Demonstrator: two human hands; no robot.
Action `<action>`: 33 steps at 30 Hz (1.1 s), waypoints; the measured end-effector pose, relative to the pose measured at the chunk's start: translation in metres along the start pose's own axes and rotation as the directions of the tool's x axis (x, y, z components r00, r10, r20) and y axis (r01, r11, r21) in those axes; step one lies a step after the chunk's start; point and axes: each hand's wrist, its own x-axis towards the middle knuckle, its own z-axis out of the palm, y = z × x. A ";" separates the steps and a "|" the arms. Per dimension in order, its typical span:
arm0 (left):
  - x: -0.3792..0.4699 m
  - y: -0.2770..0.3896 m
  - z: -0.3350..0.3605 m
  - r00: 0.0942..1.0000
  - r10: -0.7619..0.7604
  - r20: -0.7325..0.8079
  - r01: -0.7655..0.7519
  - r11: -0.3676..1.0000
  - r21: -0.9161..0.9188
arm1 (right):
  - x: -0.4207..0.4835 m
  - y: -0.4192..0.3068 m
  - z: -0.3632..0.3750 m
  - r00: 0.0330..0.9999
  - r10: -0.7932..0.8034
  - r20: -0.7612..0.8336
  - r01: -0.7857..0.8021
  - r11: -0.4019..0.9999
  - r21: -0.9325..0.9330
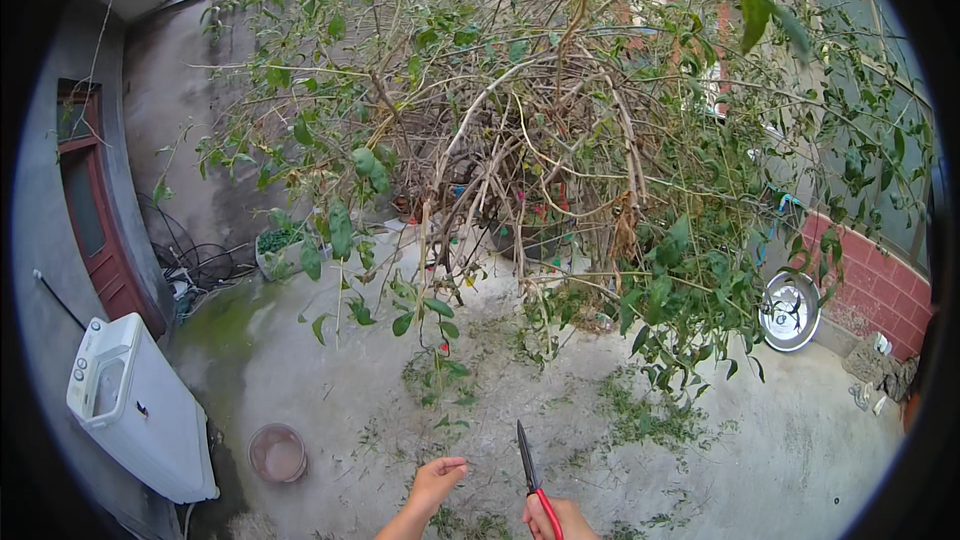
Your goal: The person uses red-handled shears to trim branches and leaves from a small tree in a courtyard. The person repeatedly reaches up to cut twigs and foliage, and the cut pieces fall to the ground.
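Note:
My right hand (559,519) grips red-handled garden shears (529,459) at the bottom centre. Their dark, pointed blades are together and aim away from me, up the picture. To their left, my left hand (437,481) is raised above the ground with its thumb and fingers drawn together. Nothing shows between those fingertips. Ahead of both hands spreads a large tangled shrub (480,101) with arching bare stems and drooping green shoots. One leafy shoot (431,315) hangs down in front of my hands, apart from the blades.
Leaf clippings (649,412) litter the concrete floor (360,390). On the left are a white twin-tub washing machine (150,405) and a plastic bucket (277,453). A metal basin (790,310) leans by a red brick wall (870,270). A planter (289,259) stands near the back wall (180,120).

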 end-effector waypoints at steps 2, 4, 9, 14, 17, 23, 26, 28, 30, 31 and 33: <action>-0.005 0.004 0.011 1.000 -0.013 0.006 0.014 1.000 -0.024 | -0.006 0.008 -0.008 1.000 -0.001 -0.012 0.001 1.000 -0.008; -0.011 0.005 0.019 1.000 -0.021 0.014 0.021 0.998 -0.058 | -0.018 0.008 -0.012 0.999 -0.002 0.039 0.002 1.000 -0.008; -0.047 -0.018 0.032 0.998 -0.061 0.017 0.063 0.992 -0.106 | -0.049 -0.018 -0.008 0.979 -0.179 0.101 0.187 0.980 -0.074; -0.100 -0.052 0.028 0.983 -0.180 -0.042 0.167 0.961 -0.219 | -0.076 -0.066 0.001 0.911 -0.286 0.297 0.320 0.945 -0.071; -0.124 -0.062 0.016 0.976 -0.208 -0.072 0.190 0.961 -0.202 | -0.094 -0.091 0.015 0.870 -0.321 0.374 0.423 0.875 -0.234; -0.120 -0.074 -0.010 0.965 -0.253 -0.069 0.226 0.936 -0.271 | -0.100 -0.138 0.046 0.783 -0.252 0.569 0.354 0.932 -0.075; -0.109 -0.075 -0.020 0.975 -0.220 0.029 0.217 0.917 -0.335 | -0.096 -0.162 0.077 0.698 -0.231 0.678 0.204 0.971 0.121; -0.100 -0.071 -0.038 0.972 -0.216 0.092 0.235 0.913 -0.332 | -0.090 -0.179 0.108 0.673 -0.260 0.692 0.227 0.964 0.142; -0.097 -0.070 -0.059 0.950 -0.286 0.124 0.311 0.906 -0.288 | -0.079 -0.193 0.144 0.667 -0.321 0.673 0.305 0.941 0.147; -0.095 -0.071 -0.071 0.959 -0.263 0.109 0.284 0.911 -0.299 | -0.072 -0.200 0.160 0.672 -0.353 0.651 0.354 0.925 0.137; -0.091 -0.073 -0.095 0.974 -0.216 0.074 0.228 0.919 -0.322 | -0.053 -0.218 0.186 0.679 -0.427 0.597 0.426 0.891 0.154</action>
